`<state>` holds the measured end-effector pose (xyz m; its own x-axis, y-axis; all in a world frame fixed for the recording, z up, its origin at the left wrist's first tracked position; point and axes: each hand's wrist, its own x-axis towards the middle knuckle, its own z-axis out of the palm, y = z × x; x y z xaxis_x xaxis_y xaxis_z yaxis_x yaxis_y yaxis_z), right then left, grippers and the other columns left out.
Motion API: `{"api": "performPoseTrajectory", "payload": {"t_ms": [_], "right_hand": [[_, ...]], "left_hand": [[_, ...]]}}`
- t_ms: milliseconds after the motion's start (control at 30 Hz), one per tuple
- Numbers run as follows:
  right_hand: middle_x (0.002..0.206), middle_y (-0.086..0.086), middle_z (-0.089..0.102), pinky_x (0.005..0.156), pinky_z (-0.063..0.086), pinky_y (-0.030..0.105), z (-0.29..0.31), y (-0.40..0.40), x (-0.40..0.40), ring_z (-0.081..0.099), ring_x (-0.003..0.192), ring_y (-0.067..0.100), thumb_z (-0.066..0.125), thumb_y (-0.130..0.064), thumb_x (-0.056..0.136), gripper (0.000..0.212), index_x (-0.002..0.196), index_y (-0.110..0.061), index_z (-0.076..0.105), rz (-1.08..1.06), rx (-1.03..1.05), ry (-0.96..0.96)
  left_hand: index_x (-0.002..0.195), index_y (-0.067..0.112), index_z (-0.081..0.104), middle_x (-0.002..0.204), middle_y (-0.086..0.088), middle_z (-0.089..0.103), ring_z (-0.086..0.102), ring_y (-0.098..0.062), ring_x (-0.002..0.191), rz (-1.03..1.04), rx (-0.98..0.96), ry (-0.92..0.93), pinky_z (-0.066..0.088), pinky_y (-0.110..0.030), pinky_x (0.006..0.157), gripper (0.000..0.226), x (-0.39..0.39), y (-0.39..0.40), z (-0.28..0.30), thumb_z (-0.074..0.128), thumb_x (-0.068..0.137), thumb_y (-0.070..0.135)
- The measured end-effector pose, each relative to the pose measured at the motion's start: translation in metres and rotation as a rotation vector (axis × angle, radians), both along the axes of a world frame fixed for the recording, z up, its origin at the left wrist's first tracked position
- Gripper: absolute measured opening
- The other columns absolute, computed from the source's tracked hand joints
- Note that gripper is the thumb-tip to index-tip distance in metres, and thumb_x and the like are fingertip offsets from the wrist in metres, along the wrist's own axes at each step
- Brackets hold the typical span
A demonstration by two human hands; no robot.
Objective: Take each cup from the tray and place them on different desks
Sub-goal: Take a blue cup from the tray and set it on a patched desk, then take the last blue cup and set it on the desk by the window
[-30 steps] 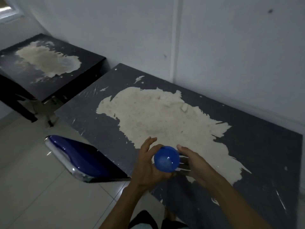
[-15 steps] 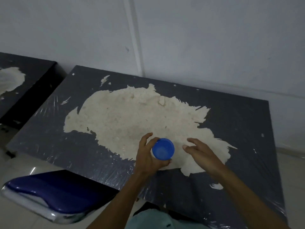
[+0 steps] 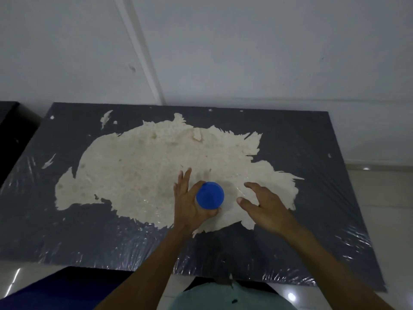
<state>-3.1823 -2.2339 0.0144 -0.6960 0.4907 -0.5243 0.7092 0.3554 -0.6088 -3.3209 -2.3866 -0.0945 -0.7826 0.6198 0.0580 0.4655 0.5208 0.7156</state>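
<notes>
**Left hand grips blue cup over the worn desk**

Holding a blue cup (image 3: 210, 195) from its left side, the left hand (image 3: 190, 202) has its thumb curled under the cup's near edge and its palm against the cup wall, while the longer fingers reach up past the far side with their tips spread. The cup is seen from above as a round blue disc; whether it is upright or upside down, and whether it rests on the surface or sits just above it, cannot be told from this angle. It lies over the pale, worn patch (image 3: 156, 171) where the dark top layer has peeled away from the desk (image 3: 335, 198).

The right hand (image 3: 266, 204) is just to the right of the cup and apart from it, empty, its fingers loosely spread and relaxed, thumb pointing towards the cup.

The desk stands against a white wall (image 3: 245, 52), and its dark top is wrapped in shiny clear film that wrinkles along the near edge. A second dark desk (image 3: 9, 130) shows at the far left edge. A blue chair seat (image 3: 55, 294) sits at the lower left, over pale floor tiles.
</notes>
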Motion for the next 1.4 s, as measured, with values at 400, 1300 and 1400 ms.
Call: {"api": "performPoseTrajectory", "payload": {"t_ms": [400,1300,1400], "right_hand": [[0.155,0.001,0.032,0.114,0.033,0.045,0.011,-0.005,0.007,0.034,0.140,0.024,0.051,-0.044,0.096,0.057,0.146,-0.025,0.033,-0.164,0.035,0.031],[0.163,0.013,0.002,0.121,0.009,0.049,0.026,0.092,0.283,-0.005,0.150,0.031,0.048,-0.051,0.092,0.072,0.152,-0.024,0.016,-0.596,0.631,0.053],[0.163,0.012,-0.002,0.120,0.008,0.049,0.030,0.120,0.357,-0.008,0.149,0.029,0.047,-0.051,0.093,0.074,0.152,-0.026,0.009,-0.676,0.640,0.023]], "left_hand": [[0.115,0.021,0.062,0.158,-0.010,0.025,0.015,-0.031,0.148,-0.089,-0.030,0.002,0.012,-0.062,0.116,0.081,-0.014,-0.006,-0.002,0.085,0.047,0.057],[0.153,0.029,0.017,0.163,-0.004,-0.009,-0.020,-0.024,0.148,-0.545,0.031,0.217,-0.007,-0.051,0.118,0.082,0.228,0.217,0.130,0.028,0.085,0.074],[0.152,0.031,0.012,0.162,-0.010,-0.012,-0.023,-0.027,0.146,-0.653,0.034,0.205,-0.009,-0.050,0.117,0.084,0.307,0.264,0.139,0.024,0.084,0.077]]}}
